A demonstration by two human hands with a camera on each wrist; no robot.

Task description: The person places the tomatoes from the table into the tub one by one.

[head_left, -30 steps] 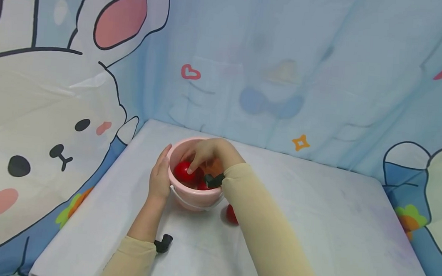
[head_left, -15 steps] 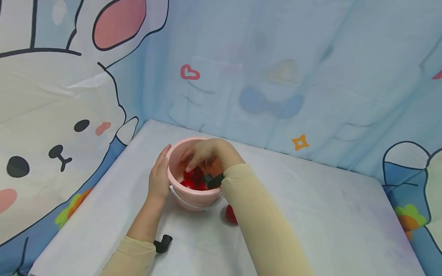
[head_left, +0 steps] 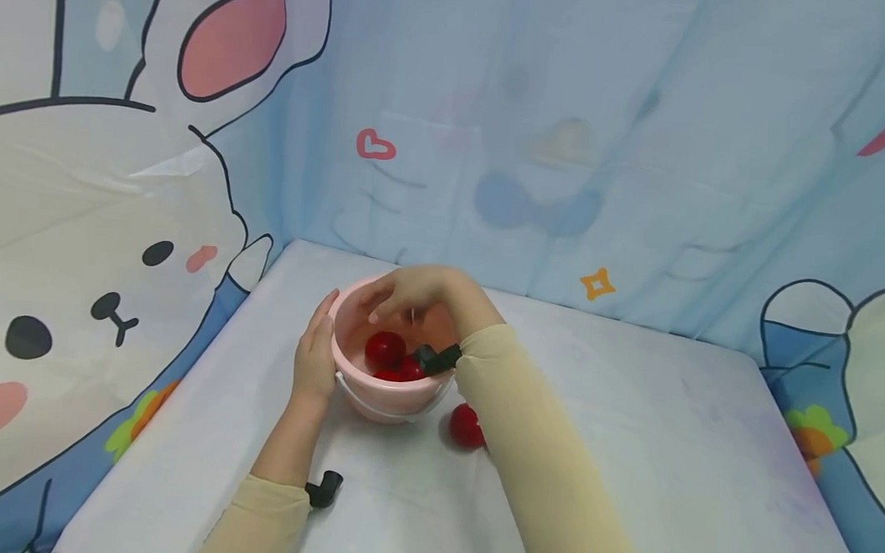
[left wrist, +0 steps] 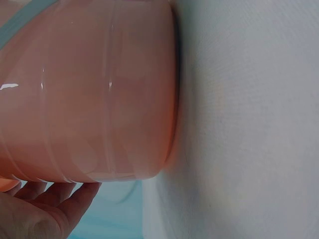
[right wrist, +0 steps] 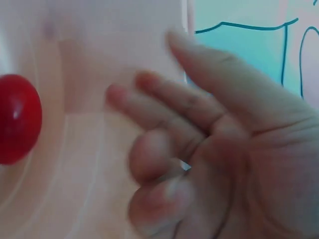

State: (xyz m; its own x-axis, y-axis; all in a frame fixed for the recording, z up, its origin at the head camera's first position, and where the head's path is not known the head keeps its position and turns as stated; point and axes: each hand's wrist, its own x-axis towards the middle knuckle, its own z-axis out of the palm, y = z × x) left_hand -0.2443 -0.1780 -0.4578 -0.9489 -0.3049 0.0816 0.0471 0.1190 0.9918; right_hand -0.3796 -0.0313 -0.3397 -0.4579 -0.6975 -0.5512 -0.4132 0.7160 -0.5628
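Observation:
A pink bucket (head_left: 387,400) with a white handle stands on the table. My left hand (head_left: 316,362) rests against its outer left side, the fingers lying along the wall below the rim; in the left wrist view, fingertips (left wrist: 82,194) touch the pink wall. Over the bucket's far side, my right hand (head_left: 419,296) reaches in from above. Its fingers are loosely bent with nothing between them, as the right wrist view shows. Inside, glossy red balls (head_left: 385,350) lie at the bottom, one of them a red ball (right wrist: 17,119) apart from the right hand. The right wrist partly covers them.
Another red ball (head_left: 467,426) lies on the white-covered table (head_left: 673,456), right of the bucket and beside the right sleeve (head_left: 546,449). A blue cartoon-printed curtain (head_left: 438,76) hangs behind and at the left. Each wrist bears a small black camera mount (head_left: 324,489).
The right hand let go of a red ball inside the bucket, then rose slightly toward the far rim. The ball now lies with the others. The left hand stays against the bucket.

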